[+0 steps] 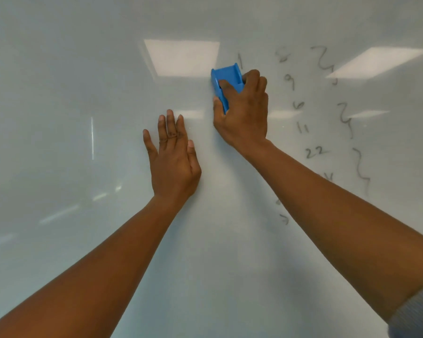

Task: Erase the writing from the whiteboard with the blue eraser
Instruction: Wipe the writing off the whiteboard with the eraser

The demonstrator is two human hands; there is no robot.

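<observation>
Right hand [242, 111] clenched around the blue eraser [226, 80], pressed against the whiteboard [83, 93], long axis roughly vertical. Remaining writing [303, 128] lies wholly to the right of the grip; one stroke sits just beside the eraser's upper corner. Left hand [174, 157] flat, fingers spread, grasping nothing. Next sweep likely rightward.

head cam | faces whiteboard [83, 93] | close range | single view
</observation>
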